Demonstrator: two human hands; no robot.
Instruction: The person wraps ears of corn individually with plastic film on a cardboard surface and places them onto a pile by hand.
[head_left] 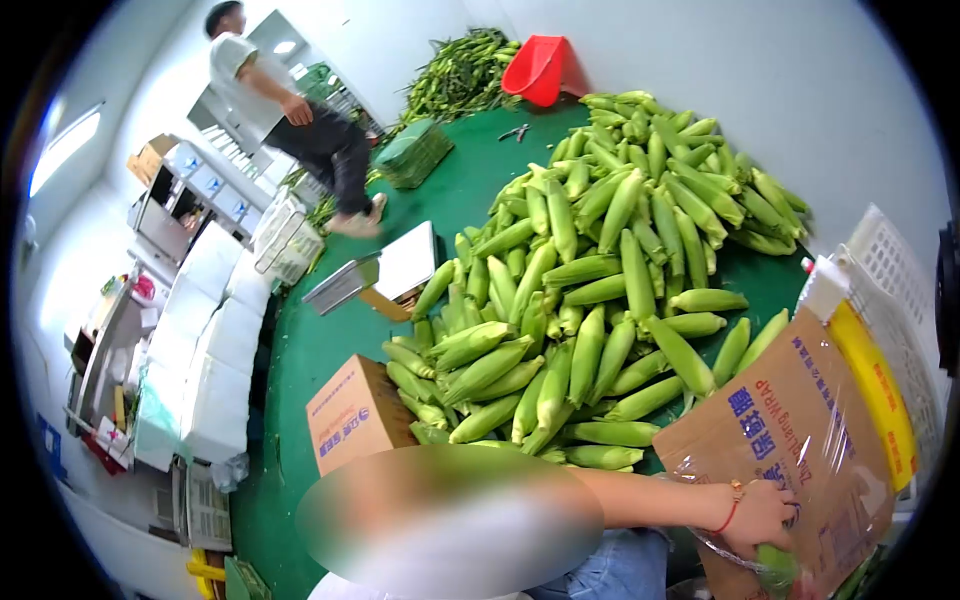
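Observation:
From the blurred area at the bottom, my left hand (762, 518), with a red cord bracelet, reaches right. Its fingers are bent down around a green ear of corn (775, 562) in the husk. Right beside it is a cardboard piece (790, 420) printed "WRAP", covered by clear plastic film. Low at the frame's edge, a pinkish patch beside that corn may be part of my right hand (803, 584); its fingers cannot be made out. A large heap of corn in husks (600, 290) lies on the green floor ahead.
Left of the heap stand a cardboard box (352, 410) and a platform scale (405, 262). A person (290, 110) walks at the back left near a green crate (413, 155). A red bin (537, 70) stands by the wall. White foam boxes (200, 350) line the left.

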